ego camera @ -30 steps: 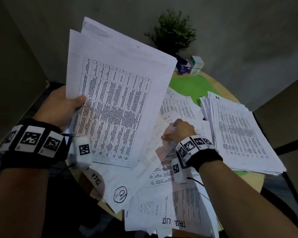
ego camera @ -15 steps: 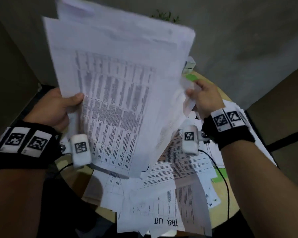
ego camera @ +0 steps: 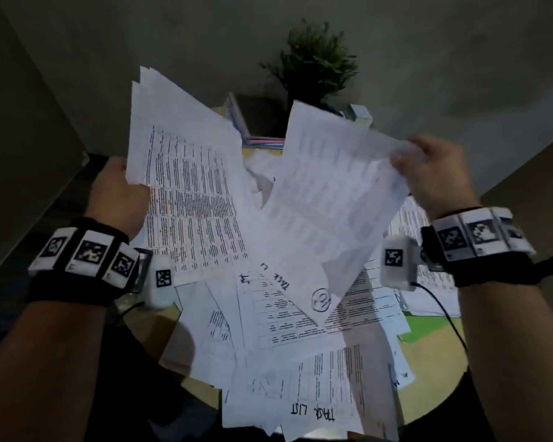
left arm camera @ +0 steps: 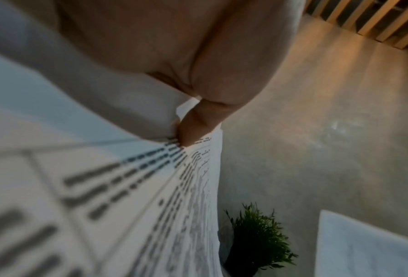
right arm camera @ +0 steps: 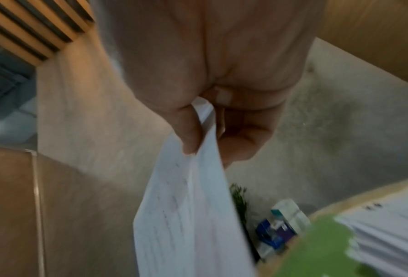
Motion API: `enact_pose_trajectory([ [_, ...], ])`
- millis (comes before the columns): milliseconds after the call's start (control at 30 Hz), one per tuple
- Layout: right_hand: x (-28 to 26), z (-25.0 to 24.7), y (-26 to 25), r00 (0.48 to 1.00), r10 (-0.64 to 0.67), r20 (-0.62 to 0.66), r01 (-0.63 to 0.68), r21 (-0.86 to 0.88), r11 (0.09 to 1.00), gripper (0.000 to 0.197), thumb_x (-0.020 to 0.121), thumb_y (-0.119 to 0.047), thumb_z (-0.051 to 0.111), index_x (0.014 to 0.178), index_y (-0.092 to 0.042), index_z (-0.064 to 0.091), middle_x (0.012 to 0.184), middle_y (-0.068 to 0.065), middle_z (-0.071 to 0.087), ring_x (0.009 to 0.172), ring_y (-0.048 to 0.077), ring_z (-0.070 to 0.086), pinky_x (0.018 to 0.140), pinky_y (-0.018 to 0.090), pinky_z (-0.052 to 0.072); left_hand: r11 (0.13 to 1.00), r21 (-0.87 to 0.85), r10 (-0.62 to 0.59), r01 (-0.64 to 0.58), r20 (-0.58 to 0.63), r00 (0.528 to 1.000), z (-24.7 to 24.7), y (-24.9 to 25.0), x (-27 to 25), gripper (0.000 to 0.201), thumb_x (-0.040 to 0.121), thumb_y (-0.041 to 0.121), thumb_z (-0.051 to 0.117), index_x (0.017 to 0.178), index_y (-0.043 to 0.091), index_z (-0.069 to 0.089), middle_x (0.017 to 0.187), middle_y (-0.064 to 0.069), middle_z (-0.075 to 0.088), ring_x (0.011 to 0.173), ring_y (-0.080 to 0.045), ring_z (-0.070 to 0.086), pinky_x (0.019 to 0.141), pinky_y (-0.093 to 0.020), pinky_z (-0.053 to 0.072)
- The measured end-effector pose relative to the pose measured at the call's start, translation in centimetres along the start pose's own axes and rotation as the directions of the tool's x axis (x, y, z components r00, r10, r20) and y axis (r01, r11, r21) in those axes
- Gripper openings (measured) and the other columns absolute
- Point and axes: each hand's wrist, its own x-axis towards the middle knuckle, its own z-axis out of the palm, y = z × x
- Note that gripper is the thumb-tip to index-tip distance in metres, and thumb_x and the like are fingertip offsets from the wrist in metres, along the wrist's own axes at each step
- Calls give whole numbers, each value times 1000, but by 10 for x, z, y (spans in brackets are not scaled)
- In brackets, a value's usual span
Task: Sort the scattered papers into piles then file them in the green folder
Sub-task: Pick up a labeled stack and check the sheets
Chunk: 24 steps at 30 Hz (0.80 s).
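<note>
My left hand (ego camera: pixel 118 193) grips a stack of printed papers (ego camera: pixel 186 186) by its left edge and holds it upright above the table; in the left wrist view the thumb (left arm camera: pixel 193 129) presses on the stack of papers (left arm camera: pixel 150 206). My right hand (ego camera: pixel 431 177) pinches the corner of a single sheet (ego camera: pixel 326 215) with a circled mark near its lower tip, lifted to the right of the stack. The right wrist view shows thumb and finger pinching that sheet (right arm camera: pixel 188 215). Scattered papers (ego camera: pixel 300 352) cover the table below. The green folder (ego camera: pixel 425 327) peeks out at the right under a paper pile (ego camera: pixel 428 282).
A potted plant (ego camera: pixel 313 68) stands at the table's far edge beside small boxes (ego camera: pixel 359 114) and a dark notebook (ego camera: pixel 256 122). The round wooden table (ego camera: pixel 428 378) shows bare wood at front right. A cable (ego camera: pixel 450 323) hangs from my right wrist. Walls enclose the back.
My right hand picked a sheet off the table, raised it beside the stack, then swung it out to the right. The left hand kept holding the stack upright.
</note>
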Motion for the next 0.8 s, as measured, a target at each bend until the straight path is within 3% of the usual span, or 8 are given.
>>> enact_pose_trajectory([
  [100, 0, -27, -19, 995, -103, -14, 103, 116, 988, 6, 85, -15, 64, 89, -19, 67, 67, -20, 65, 61, -6, 55, 61, 16, 47, 999, -32, 32, -33, -47, 998, -1, 4, -5, 35, 91, -2, 48, 124, 8, 53, 108, -4, 58, 95, -22, 56, 80, -29, 42],
  [200, -1, -44, -46, 978, -205, -22, 206, 191, 960, 19, 86, -11, 63, 75, -25, 60, 60, -22, 62, 56, -5, 53, 57, 16, 43, 987, -102, 118, -126, -78, 990, -2, 10, -9, 36, 90, -3, 50, 123, 10, 53, 108, -1, 60, 97, -20, 59, 80, -28, 45],
  [300, 1, -48, -72, 963, -271, -3, 265, 212, 941, 18, 87, -8, 62, 79, -24, 61, 61, -22, 63, 58, -6, 55, 59, 15, 45, 968, -169, 174, -185, -76, 982, -2, 19, -14, 36, 92, -3, 49, 121, 18, 53, 111, 2, 60, 100, -15, 60, 86, -27, 49],
  [400, -1, -49, -97, 945, -326, 2, 323, 139, 936, 14, 88, -17, 62, 80, -27, 59, 58, -28, 60, 55, -10, 53, 55, 10, 41, 956, -69, 267, -286, -207, 941, -8, 27, -22, 33, 92, -3, 44, 117, 18, 52, 110, 3, 59, 100, -11, 57, 88, -21, 48],
  [500, -4, -39, -115, 938, -347, -3, 336, 257, 906, 26, 88, -15, 61, 68, -28, 49, 50, -26, 54, 49, -10, 48, 51, 8, 36, 933, -50, 325, -355, -304, 896, -15, 26, -22, 33, 89, 0, 43, 115, 16, 54, 111, -6, 62, 103, -21, 60, 93, -32, 51],
  [633, 17, -1, -102, 973, -229, 29, 206, 340, 918, 9, 77, -16, 64, 72, -22, 60, 63, -17, 64, 61, 1, 58, 61, 23, 48, 893, -267, 319, -363, -193, 928, -9, 35, -32, 31, 87, -3, 50, 109, 19, 53, 101, -2, 64, 87, -8, 61, 82, -27, 52],
  [733, 32, 31, -77, 997, -54, 47, 33, 360, 932, 21, 74, -27, 63, 94, -22, 67, 99, -2, 70, 94, 18, 66, 87, 43, 55, 864, -434, 275, -255, -16, 961, -2, 39, -39, 45, 87, -9, 57, 125, 16, 55, 118, -4, 67, 109, -17, 65, 99, -42, 51],
  [800, 32, 47, -64, 995, 27, 93, -61, 387, 920, 18, 82, -25, 62, 100, -22, 63, 106, 1, 67, 100, 21, 63, 90, 43, 53, 852, -491, 242, -184, 57, 969, 1, 41, -43, 46, 90, -8, 56, 131, 14, 53, 123, -4, 65, 114, -19, 63, 102, -43, 49],
])
